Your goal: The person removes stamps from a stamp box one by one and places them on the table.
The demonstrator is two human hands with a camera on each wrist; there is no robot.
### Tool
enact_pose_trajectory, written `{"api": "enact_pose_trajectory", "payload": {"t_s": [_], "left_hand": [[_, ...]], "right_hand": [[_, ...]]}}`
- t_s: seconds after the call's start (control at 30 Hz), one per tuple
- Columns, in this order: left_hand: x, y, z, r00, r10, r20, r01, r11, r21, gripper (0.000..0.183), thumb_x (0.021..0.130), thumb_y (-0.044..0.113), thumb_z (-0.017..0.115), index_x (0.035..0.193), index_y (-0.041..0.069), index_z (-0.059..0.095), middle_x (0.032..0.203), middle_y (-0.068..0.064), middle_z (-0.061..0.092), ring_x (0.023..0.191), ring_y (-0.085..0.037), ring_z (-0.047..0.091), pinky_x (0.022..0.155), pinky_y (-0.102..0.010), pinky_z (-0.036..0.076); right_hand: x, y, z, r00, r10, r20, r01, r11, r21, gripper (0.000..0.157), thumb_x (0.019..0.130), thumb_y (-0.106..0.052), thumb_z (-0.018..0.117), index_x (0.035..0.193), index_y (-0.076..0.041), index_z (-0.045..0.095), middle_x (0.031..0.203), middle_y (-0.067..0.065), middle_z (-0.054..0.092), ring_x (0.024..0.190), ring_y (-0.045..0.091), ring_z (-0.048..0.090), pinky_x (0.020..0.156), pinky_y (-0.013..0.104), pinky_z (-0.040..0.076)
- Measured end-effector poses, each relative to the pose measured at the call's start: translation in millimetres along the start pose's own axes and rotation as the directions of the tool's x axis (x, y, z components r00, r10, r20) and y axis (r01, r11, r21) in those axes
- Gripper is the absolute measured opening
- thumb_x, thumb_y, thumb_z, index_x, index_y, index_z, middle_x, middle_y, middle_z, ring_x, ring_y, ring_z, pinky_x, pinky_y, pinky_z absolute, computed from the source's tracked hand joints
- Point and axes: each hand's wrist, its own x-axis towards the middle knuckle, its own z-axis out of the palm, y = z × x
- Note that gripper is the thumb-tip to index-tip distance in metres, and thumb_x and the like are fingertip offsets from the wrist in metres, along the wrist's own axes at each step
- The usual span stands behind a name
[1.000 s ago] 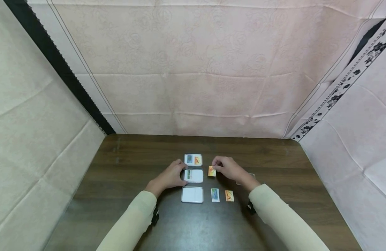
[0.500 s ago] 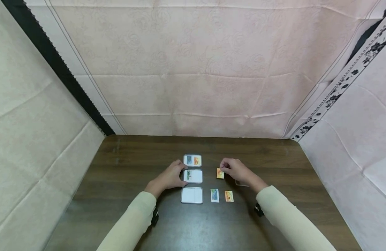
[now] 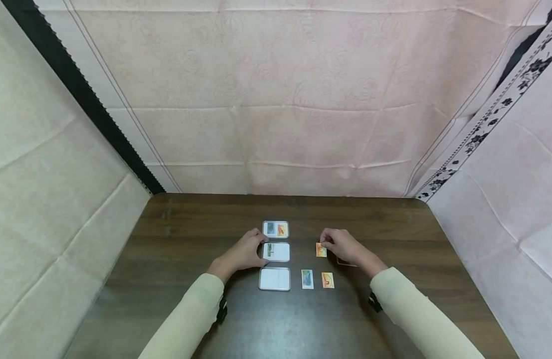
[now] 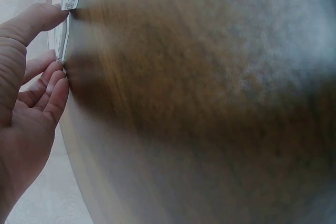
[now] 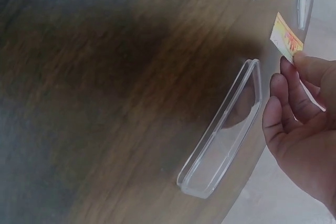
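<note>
My right hand (image 3: pixel 345 245) pinches an orange-and-yellow postage stamp (image 3: pixel 321 251) at its corner between thumb and index finger. The right wrist view shows the serrated edge of this held stamp (image 5: pixel 285 36). My left hand (image 3: pixel 243 252) holds the left end of the middle clear plastic case (image 3: pixel 281 252), thumb at the near corner and fingers at the far one. That case has a greenish stamp (image 3: pixel 270 250) at its left. A blue-green stamp (image 3: pixel 307 279) and another orange stamp (image 3: pixel 327 280) lie on the table nearer me.
Beyond the middle case is one case (image 3: pixel 276 236) with a blue and an orange stamp in it. A third case (image 3: pixel 275 279), showing no stamp, lies nearer me. A clear lid or tray (image 5: pixel 220 135) rests on the brown table (image 3: pixel 204 214) under my right wrist. Cloth hangs around the table.
My right hand has moved right, away from the cases, with the orange stamp pinched in it. My left hand stays at the middle case.
</note>
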Motion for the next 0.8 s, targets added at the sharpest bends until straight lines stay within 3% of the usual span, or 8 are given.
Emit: {"api": "enact_pose_trajectory", "payload": {"t_s": [0.17,0.8], "left_hand": [[0.4,-0.9,0.4,1.0,0.005,0.0,-0.005,1.0,0.009,0.064,0.084,0.038,0.086,0.134,0.005,0.064,0.126,-0.006,0.055,0.105,-0.016,0.051,0.094,-0.034,0.051],[-0.4,-0.5,-0.8,1.0,0.009,0.0,-0.009,1.0,0.011,0.064,0.084,0.036,0.086,0.134,0.004,0.064,0.126,-0.006,0.055,0.104,-0.015,0.051,0.093,-0.033,0.051]], "right_hand": [[0.2,2.3,1.1,1.0,0.007,-0.016,-0.007,0.999,-0.036,0.006,0.102,-0.01,0.065,0.097,-0.013,0.064,0.089,-0.001,0.063,0.082,0.014,0.057,0.075,0.033,0.051],[-0.9,11.6,7.3,0.992,-0.099,-0.084,0.079,0.974,-0.214,0.01,0.097,-0.011,0.072,0.089,-0.014,0.066,0.086,-0.002,0.061,0.081,0.015,0.051,0.078,0.037,0.045]]}}
